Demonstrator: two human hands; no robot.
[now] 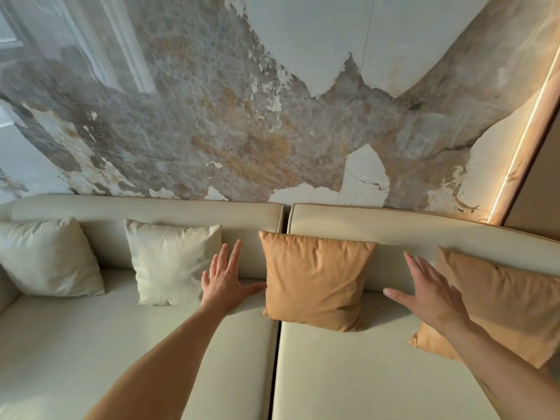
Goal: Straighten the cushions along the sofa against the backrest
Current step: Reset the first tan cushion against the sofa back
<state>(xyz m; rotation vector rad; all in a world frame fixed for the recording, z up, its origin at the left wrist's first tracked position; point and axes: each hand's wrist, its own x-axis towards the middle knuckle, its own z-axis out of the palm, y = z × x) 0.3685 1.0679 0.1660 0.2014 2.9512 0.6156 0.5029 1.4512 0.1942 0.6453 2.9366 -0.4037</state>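
A tan cushion (316, 280) leans upright against the cream backrest (394, 231) at the seam between the two sofa sections. My left hand (225, 281) is open just left of it, thumb close to its lower left edge. My right hand (430, 294) is open to its right, a gap away, fingers spread. A second tan cushion (509, 304) leans tilted at the far right, partly behind my right wrist. Two cream cushions stand on the left section: one (172, 262) near my left hand, another (48, 259) at the far left corner.
The cream sofa seat (348, 374) has a dark gap between its two sections. A wall with a peeling-plaster pattern (242, 116) rises behind the backrest. A lit strip (521, 147) runs up the right corner.
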